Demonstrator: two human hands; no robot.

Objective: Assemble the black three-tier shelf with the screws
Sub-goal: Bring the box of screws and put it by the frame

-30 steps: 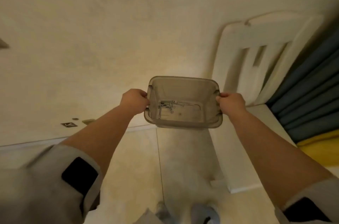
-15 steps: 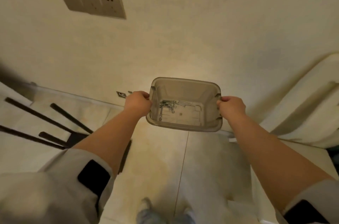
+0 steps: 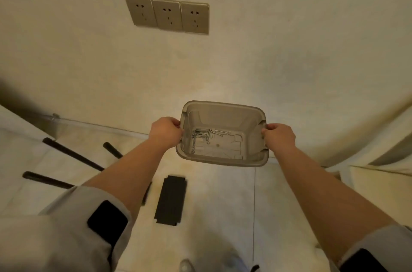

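A: Pale tiled floor (image 3: 223, 216) meeting a cream wall (image 3: 267, 48), with three sockets (image 3: 167, 14) in a row on the wall. Where are the shelf parts?

B: On the floor, toward its left side near the wall. A flat black panel (image 3: 170, 200) lies just below the left forearm, and three black poles (image 3: 71, 153) lie further left — one of them runs under that arm, so its end is hidden.

A: And the screws?

B: The screws (image 3: 205, 134) lie loose in the bottom of a translucent grey plastic bin (image 3: 223, 160), bunched toward its left wall. The bin is held in the air above the floor, roughly level, its open top facing the camera.

A: How are the hands placed?

B: The left hand (image 3: 165, 132) has its grip clenched on the bin's left rim, and the right hand (image 3: 279, 139) grasps the right rim the same way — thumbs over the edge, fingers curled beneath. Both arms are stretched forward, grey sleeves (image 3: 66, 227) with black patches at the bottom edge.

A: Anything to the right?

B: A white draped sheet (image 3: 367, 149) by the floor's right edge; I cannot tell what it covers.
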